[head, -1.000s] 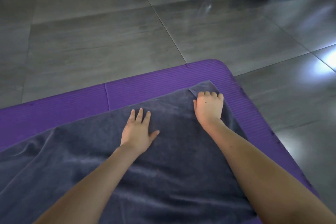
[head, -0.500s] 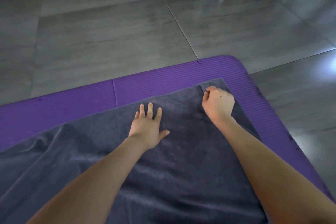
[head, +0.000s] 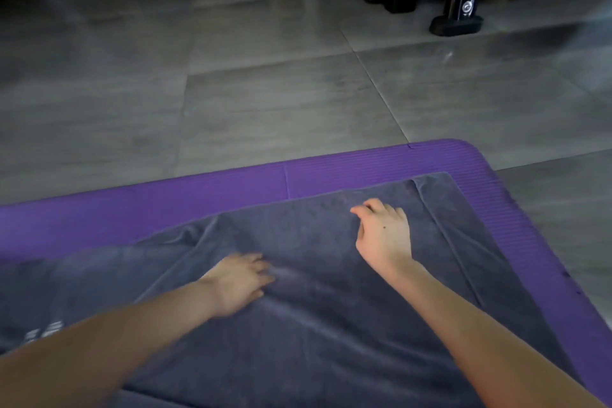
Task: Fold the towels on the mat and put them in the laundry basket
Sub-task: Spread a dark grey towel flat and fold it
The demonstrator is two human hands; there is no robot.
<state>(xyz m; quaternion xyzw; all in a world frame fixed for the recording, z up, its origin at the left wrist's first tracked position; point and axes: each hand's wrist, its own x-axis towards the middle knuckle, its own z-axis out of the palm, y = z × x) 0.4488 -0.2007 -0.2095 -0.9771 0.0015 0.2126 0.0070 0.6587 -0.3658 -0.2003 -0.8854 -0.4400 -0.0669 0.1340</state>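
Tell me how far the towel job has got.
Done: the towel lies spread on the mat, one layer seemingly folded over along its right side. In hand: the left hand rests on the cloth; the right hand is curled near the far edge, grip unclear. Left: the remaining folds, then the basket, which is out of view.

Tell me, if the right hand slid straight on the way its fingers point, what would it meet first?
The right hand would likely cross a little more grey towel, then reach the purple mat beyond its far edge.
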